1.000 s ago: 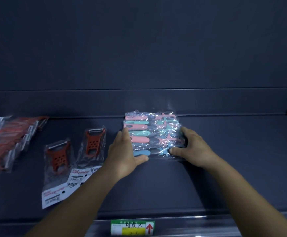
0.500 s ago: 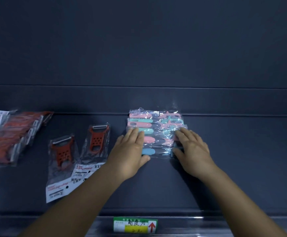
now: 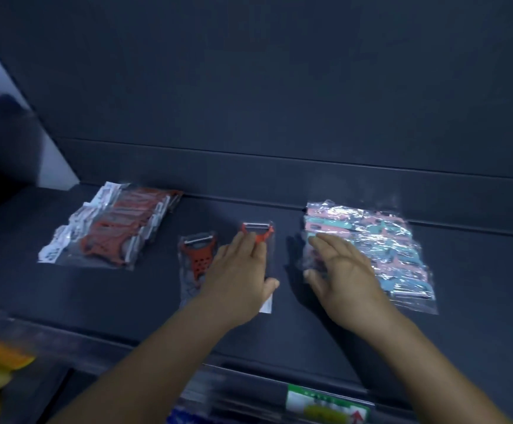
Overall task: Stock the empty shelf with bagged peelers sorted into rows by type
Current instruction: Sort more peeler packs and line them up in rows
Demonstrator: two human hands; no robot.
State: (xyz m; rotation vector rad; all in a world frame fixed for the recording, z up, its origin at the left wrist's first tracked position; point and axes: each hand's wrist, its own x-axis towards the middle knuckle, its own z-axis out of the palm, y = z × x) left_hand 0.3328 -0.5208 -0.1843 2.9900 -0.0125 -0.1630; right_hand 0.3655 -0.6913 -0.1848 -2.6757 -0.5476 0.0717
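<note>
Head view: I see the camera has swung left and down since half a second ago, so the shelf (image 3: pixel 478 286) now runs at a slant. Left hand (image 3: pixel 243 270) has left the pastel bundle and now lies flat on the right-hand bagged red peeler (image 3: pixel 256 232), fingers straight, gripping nothing. Right hand (image 3: pixel 340 270) has shifted to the left edge of the pastel peeler bundle (image 3: pixel 380 249) (pink and teal handles in a clear bag), fingers extended and loose, touching the bag, not clenched. Second single red peeler (image 3: pixel 197 255) sits just beside the left hand, partly under the wrist. Stack of red peelers (image 3: pixel 111 228) lies well apart at the far left of the shelf; the bundle is to the right of the singles. Price tag (image 3: pixel 325 405) on the shelf front: green and yellow with a red arrow, text too blurred to read. Bag labels unreadable too.
</note>
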